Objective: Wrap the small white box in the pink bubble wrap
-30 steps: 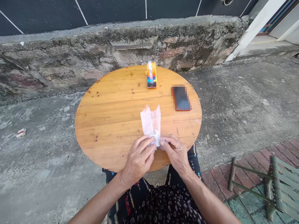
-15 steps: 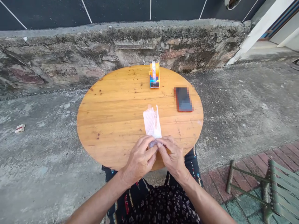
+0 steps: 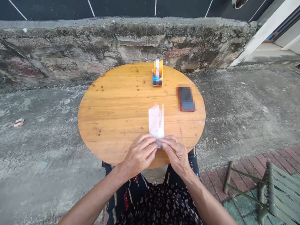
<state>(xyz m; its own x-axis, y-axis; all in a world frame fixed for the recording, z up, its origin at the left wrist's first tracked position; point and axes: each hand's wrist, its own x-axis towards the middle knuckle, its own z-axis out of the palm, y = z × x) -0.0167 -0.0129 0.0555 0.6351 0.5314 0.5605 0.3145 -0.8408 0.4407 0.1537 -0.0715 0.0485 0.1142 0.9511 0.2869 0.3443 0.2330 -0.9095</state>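
A thin, whitish, partly see-through sheet (image 3: 156, 120) with a fine dotted texture, like bubble wrap or a plastic bag, lies upright to me near the table's front edge. Its far end is uneven. My left hand (image 3: 142, 153) pinches the left side of its near end, with the fingers closed. From the other side, my right hand (image 3: 175, 153) grips the same end between thumb and index finger. A bit of the sheet shows between my fingertips; the rest of that end is hidden by them.
The sheet lies on an oval wooden table (image 3: 112, 118). A yellow and blue tape dispenser (image 3: 157, 73) stands at its far edge. At the right lies a blurred-out dark phone-like object (image 3: 187, 98). A stone wall (image 3: 93, 50) rises behind; a green slatted chair (image 3: 278, 187) stands lower right.
The whole view has shifted slightly. The sheet now lies straighter, and my fingertips have moved a little apart at its near end, showing more of it between them.
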